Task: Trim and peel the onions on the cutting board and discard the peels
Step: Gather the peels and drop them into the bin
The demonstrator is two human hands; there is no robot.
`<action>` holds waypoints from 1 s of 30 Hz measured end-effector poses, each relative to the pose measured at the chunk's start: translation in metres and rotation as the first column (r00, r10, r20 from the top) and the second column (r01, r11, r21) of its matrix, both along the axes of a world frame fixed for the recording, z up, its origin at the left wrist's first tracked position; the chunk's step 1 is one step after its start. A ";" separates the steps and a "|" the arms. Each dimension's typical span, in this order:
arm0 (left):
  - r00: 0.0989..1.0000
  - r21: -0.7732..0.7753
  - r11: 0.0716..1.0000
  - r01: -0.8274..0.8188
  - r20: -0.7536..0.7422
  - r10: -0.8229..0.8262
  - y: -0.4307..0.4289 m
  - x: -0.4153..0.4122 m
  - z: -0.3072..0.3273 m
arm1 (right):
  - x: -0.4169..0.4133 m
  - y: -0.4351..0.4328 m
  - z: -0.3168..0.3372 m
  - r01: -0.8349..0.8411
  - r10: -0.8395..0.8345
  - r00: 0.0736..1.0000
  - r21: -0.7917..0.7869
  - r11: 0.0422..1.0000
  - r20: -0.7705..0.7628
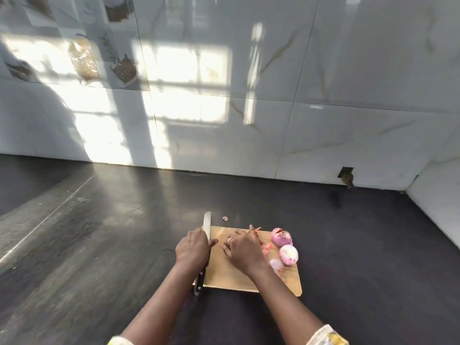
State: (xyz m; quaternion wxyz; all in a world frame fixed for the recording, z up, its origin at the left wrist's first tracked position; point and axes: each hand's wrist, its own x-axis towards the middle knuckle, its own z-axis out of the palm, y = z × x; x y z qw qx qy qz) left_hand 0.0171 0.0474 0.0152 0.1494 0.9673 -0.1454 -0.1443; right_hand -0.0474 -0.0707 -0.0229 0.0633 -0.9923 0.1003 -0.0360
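Head view.
- Left hand (193, 247): clamped on the knife (207, 224), hiding its middle, at the left edge of the cutting board (224, 275).
- Right hand (242, 250): palm down on the board beside the peels (267, 247); grip unclear.
- Onions (288, 255): right side of the board.
- Dark countertop (112, 232); glossy marbled wall tiles (348, 70).

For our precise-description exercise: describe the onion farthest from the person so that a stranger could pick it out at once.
On the dark countertop lies a wooden cutting board. Pinkish onions cluster along its right edge. The farthest onion is the one: unlike its paler neighbours, it shows dark red skin on top.
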 end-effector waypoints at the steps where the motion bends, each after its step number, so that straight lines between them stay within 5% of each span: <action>1: 1.000 -0.047 0.998 0.030 0.012 -0.029 -0.006 0.003 0.000 | -0.002 -0.002 0.001 0.011 -0.011 1.000 -0.003 1.000 0.013; 5: 0.984 -0.181 0.970 0.164 0.094 -0.149 -0.029 0.014 -0.004 | -0.007 -0.015 0.012 0.097 -0.132 0.980 0.220 0.971 0.152; 8: 0.975 -0.253 0.947 0.199 0.146 -0.166 -0.043 0.025 -0.010 | -0.006 -0.031 0.020 0.170 -0.366 0.885 0.531 0.830 0.289; 12: 0.966 -0.232 0.942 0.241 0.155 -0.209 -0.058 0.042 -0.014 | -0.002 -0.065 0.035 0.314 -0.580 0.782 0.660 0.682 0.227; 15: 0.963 -0.246 0.934 0.258 0.141 -0.229 -0.069 0.050 -0.016 | 0.011 -0.090 0.037 0.397 -0.547 0.833 0.595 0.699 0.087; 19: 0.952 -0.196 0.938 0.286 0.166 -0.256 -0.082 0.056 -0.019 | 0.027 -0.103 0.033 0.384 -0.363 0.923 0.355 0.852 -0.128; 30: 0.956 -0.115 0.958 0.261 0.170 -0.240 -0.091 0.067 -0.025 | 0.041 -0.104 0.035 0.224 -0.214 0.908 -0.014 0.975 -0.361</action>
